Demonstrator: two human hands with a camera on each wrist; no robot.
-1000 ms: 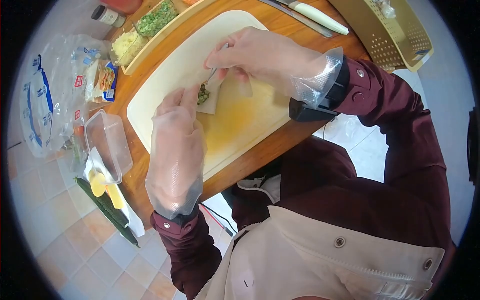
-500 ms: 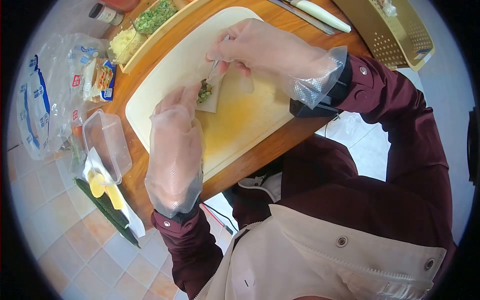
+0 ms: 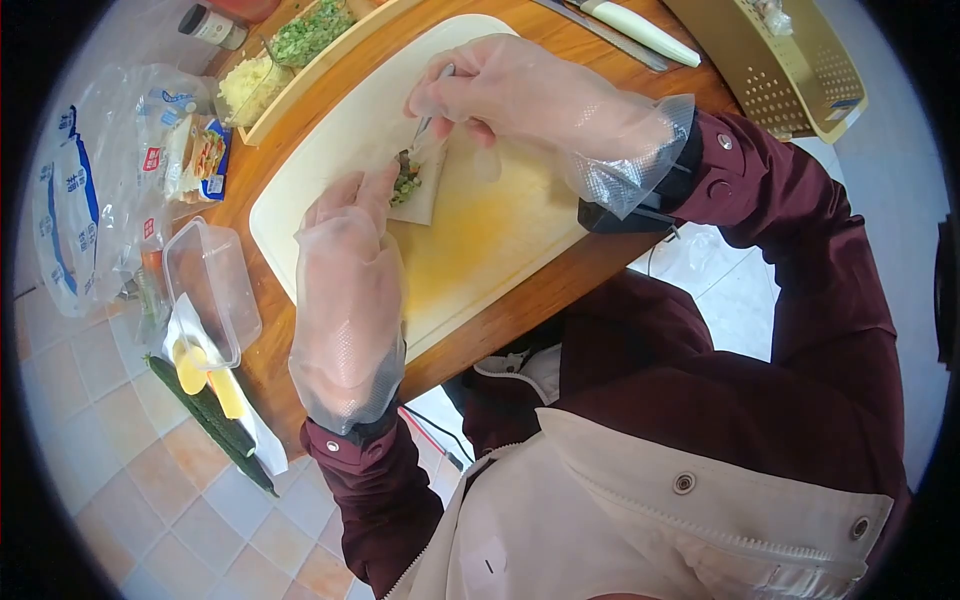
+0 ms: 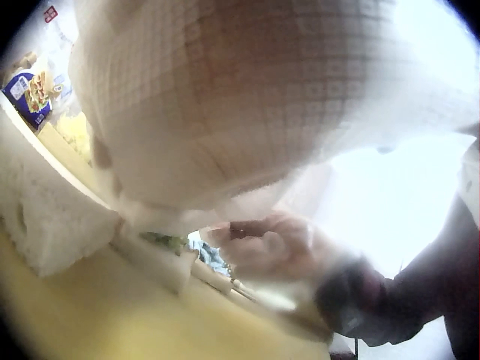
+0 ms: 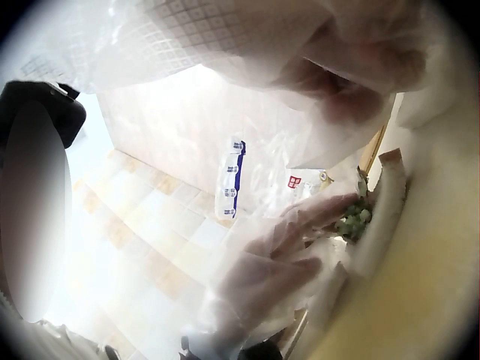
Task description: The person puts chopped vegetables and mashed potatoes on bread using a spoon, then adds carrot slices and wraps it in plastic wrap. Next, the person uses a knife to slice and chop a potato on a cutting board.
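On the white cutting board (image 3: 300,190) lies a piece of white bread (image 3: 417,208) with a brown crust edge, plainest in the right wrist view. Chopped green filling (image 3: 407,183) with reddish bits sits in its opening. My left hand (image 3: 350,280), in a clear plastic glove, holds the bread at its left side, fingers and thumb about the opening. My right hand (image 3: 510,100), gloved too, pinches a slim metal utensil (image 3: 423,127) whose lower end points down into the filling; its tip is hidden.
A wooden tray (image 3: 300,75) holds shredded pale food (image 3: 250,92) and chopped greens (image 3: 312,33). A knife (image 3: 640,32) lies beyond the board, near a perforated basket (image 3: 770,75). To the left are plastic packaging (image 3: 110,190), a clear container (image 3: 215,290) and cucumbers (image 3: 205,415).
The right hand has shifted slightly with the utensil, its lower end moving down toward the filling. More filling shows at the opening. The left hand stays almost still.
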